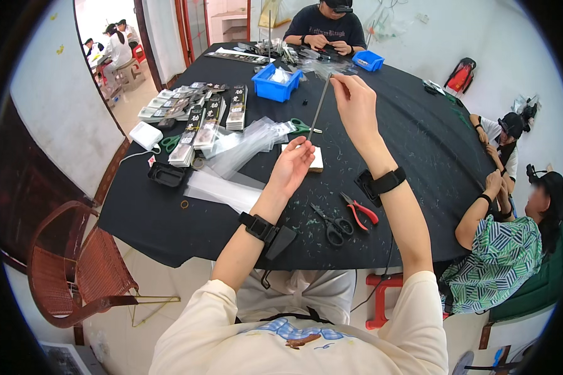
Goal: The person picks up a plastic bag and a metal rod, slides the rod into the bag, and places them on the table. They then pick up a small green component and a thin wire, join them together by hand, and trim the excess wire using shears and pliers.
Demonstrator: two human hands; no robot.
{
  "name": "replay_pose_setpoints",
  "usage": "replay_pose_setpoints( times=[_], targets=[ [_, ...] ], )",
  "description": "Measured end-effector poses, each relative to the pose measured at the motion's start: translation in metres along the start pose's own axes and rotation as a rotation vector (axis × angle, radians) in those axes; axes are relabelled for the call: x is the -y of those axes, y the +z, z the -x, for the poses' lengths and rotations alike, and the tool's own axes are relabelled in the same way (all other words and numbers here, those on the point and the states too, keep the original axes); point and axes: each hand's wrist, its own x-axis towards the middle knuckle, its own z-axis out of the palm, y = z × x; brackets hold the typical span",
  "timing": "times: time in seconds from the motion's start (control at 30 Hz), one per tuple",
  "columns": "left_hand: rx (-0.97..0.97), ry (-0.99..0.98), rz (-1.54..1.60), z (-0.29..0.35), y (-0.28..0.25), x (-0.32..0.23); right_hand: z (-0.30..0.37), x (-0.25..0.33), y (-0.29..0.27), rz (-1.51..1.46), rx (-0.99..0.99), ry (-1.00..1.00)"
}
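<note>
A thin, dark grey rod-like strip (319, 109) runs at a slant between my hands, above the black-covered table. My left hand (292, 165) pinches its lower end. At the upper end, the fingertips of my right hand (356, 106) are closed on it. Partly behind my left hand lies a white-topped stack (318, 160). Black scissors (333, 226) and red-handled pliers (360, 211) rest on the cloth nearer to me. Green-handled scissors (301, 127) lie beyond my left hand, beside clear plastic sleeves (234, 153).
Stacks of printed packets (187, 134), a black tray (166, 174) and a white box with a cable (146, 135) are at left. Blue bins (275, 89) stand farther back. Co-workers sit at the far side and right. A wicker chair (100, 265) stands left, a red stool (381, 300) near my right.
</note>
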Motion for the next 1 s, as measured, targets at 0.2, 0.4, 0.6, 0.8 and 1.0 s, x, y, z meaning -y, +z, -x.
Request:
replay_pose_setpoints(
  times=[0.2,0.4,0.6,0.8,1.0],
  targets=[
    [-0.04,-0.011,0.035,-0.001,-0.003,0.002,0.004,0.008,0.001,0.027,-0.072,0.049],
    [0.058,-0.012,-0.037,-0.01,-0.013,0.003,0.023,0.055,0.02,-0.094,0.073,-0.143],
    [0.092,-0.019,0.132,-0.017,-0.025,0.007,0.086,0.07,0.088,-0.087,0.798,-0.181],
    [0.045,-0.028,0.153,-0.014,-0.022,0.007,0.111,0.075,0.123,0.17,1.144,-0.039],
    [0.062,-0.024,0.143,-0.01,-0.023,0.006,0.115,0.069,0.134,0.146,1.137,0.037]
  ],
)
